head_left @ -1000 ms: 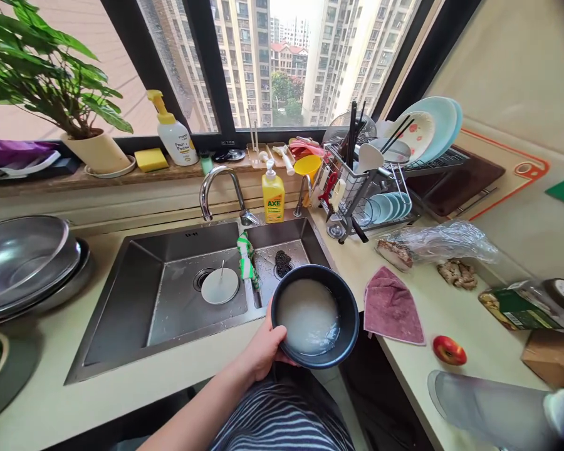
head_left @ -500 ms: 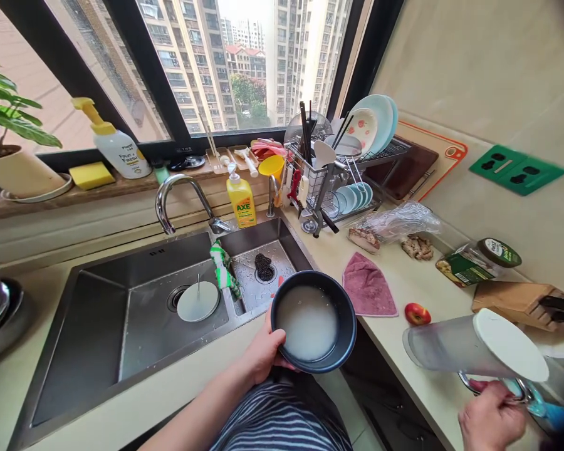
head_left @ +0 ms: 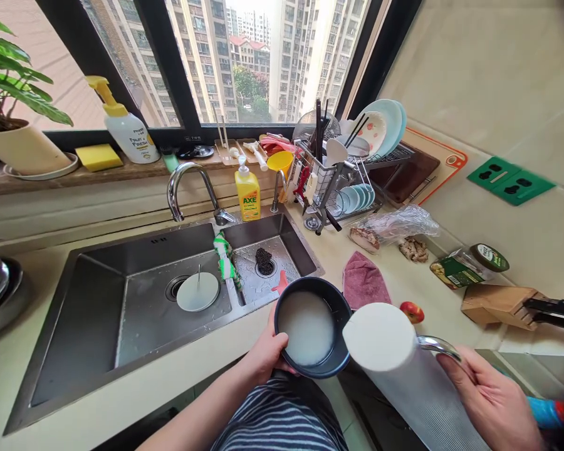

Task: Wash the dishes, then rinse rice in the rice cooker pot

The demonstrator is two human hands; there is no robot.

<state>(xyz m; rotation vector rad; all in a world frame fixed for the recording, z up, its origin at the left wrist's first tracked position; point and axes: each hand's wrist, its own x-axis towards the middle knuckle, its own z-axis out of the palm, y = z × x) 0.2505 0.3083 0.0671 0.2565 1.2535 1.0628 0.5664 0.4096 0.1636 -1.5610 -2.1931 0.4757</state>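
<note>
My left hand (head_left: 269,351) grips the near left side of a dark round pot (head_left: 343,341), its thumb over the rim. Cloudy whitish liquid fills part of the pot, which is held in front of the counter. My right hand (head_left: 493,391) is closed around the chrome handle of a pitcher (head_left: 423,401) with a ribbed, translucent body. Its white lid (head_left: 380,338) is at the pot's right rim, the pointed spout side facing the pot. Whether lid and rim touch I cannot tell. No stream of liquid shows.
Left of the pot is a double sink (head_left: 155,338) with a white disc (head_left: 197,292), a green-striped cloth (head_left: 225,262) and a dark scrubber (head_left: 264,260). A purple cloth (head_left: 365,280), an apple (head_left: 412,312), a knife block (head_left: 498,305) and a dish rack (head_left: 326,181) stand on the counter.
My right hand has lifted the pitcher off the right-hand counter and brought it left beside the pot. My left hand still holds the pot in nearly the same place.
</note>
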